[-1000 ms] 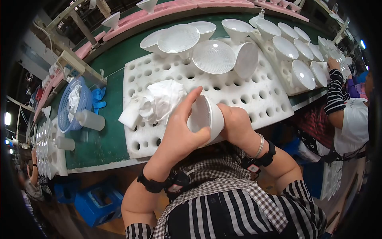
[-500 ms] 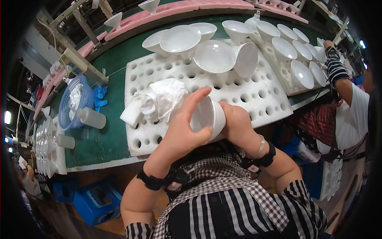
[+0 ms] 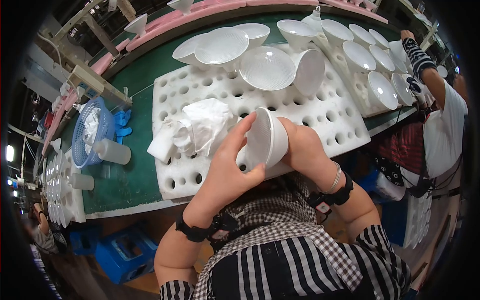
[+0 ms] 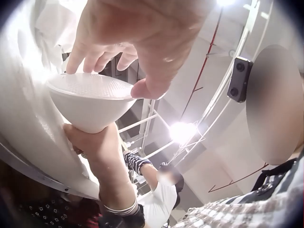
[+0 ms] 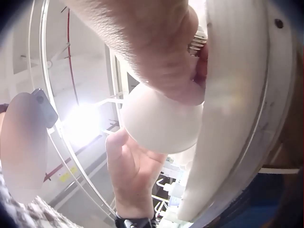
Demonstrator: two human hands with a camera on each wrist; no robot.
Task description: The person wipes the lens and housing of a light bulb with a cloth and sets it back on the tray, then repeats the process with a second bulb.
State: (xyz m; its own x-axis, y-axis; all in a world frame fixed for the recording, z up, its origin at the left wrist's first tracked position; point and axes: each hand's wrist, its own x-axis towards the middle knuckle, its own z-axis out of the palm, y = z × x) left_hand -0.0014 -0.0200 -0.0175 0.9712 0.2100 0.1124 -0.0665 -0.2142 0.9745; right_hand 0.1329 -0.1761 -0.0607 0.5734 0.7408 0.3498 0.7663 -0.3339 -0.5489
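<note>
A white reflector bulb (image 3: 274, 142) with a textured face is held between both hands, its face turned toward my left hand (image 3: 225, 170). That hand's fingers and thumb span the face, fingertips and thumb at the rim (image 4: 121, 95). Behind the bulb, my right hand (image 3: 302, 150) grips its narrow neck; a bit of the metal screw base (image 5: 197, 43) shows past the fingers in the right wrist view. Below the hands lies a white foam board (image 3: 361, 142) with holes. A crumpled white cloth (image 3: 205, 122) rests on it, left of the bulb.
Several reflector bulbs (image 3: 267, 67) stand at the board's far side, more on a second board (image 3: 350, 100) to the right. At left are a blue basket (image 3: 77, 145) with white cloth and a white bottle (image 3: 112, 151). Another person (image 3: 445, 120) works at far right.
The bulb and both hands have shifted slightly right, and its face has turned a little more into view. The person at far right has reached farther away along the bench.
</note>
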